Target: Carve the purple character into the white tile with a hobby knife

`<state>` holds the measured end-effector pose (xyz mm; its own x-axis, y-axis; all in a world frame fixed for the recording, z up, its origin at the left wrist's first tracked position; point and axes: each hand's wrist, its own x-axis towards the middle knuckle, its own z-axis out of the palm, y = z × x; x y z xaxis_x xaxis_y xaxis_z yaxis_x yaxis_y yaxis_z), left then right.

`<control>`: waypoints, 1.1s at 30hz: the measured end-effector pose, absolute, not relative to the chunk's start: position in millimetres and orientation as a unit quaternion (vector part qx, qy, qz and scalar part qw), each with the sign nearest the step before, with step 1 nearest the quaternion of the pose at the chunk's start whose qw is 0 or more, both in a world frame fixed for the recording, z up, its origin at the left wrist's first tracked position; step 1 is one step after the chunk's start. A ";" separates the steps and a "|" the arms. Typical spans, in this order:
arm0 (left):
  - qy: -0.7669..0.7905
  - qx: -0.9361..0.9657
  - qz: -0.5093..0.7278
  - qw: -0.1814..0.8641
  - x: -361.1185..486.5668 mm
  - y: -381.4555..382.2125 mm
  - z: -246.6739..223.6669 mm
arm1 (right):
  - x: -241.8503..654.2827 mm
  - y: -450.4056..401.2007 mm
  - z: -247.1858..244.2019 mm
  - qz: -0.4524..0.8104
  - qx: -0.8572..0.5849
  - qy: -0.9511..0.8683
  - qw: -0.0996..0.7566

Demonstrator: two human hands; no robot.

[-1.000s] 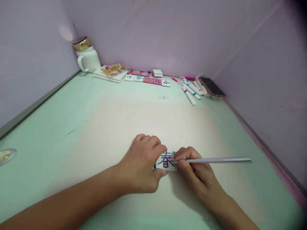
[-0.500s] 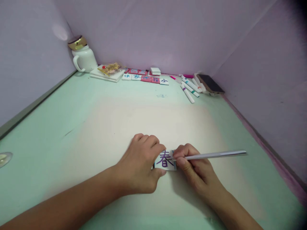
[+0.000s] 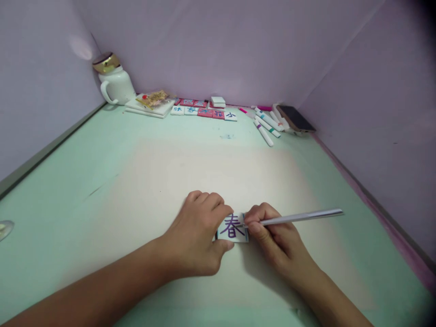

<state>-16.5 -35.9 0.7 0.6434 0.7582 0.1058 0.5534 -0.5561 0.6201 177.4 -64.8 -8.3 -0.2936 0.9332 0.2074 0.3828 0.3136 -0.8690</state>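
- From where I stand, I read the clock from the white tile (image 3: 240, 235), with twelve at the back wall (image 3: 190, 50); the tile lies on the table (image 3: 187, 163), between both hands, a purple character showing on its face.
- At nine o'clock the left hand (image 3: 200, 229) has the tile in a narrow grip, the index finger at its twelve o'clock edge and the thumb at six.
- At three o'clock the right hand (image 3: 274, 234) pinches a slim silver rod (image 3: 303, 217) between thumb and fingers; its back end points between two and three, its thin tip reaches over the tile's right side. Whether the tip touches, I can't tell.
- The tile looks light and flat, probably fairly stiff; I'd guess its smooth face could slip under a fingertip and its corners might chip or dent. Best held by opposite edges, off the lettering.
- The rod looks rigid and easy to roll; near the tip seems the surest hold.
- Toward eleven stands a mug (image 3: 121, 84); just before twelve, lettered tiles (image 3: 230, 116); near one, markers (image 3: 263, 132).
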 end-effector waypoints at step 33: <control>0.384 0.862 0.185 0.274 -15.9 -35.8 1.6 | 178.2 -66.0 -7.3 0.339 -0.468 -0.722 0.381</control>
<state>-15.9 -35.8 1.6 0.6374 0.7627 0.1092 0.5603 -0.5561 0.6138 178.2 -66.0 -7.3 -0.2721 0.9339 0.2319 0.4174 0.3317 -0.8460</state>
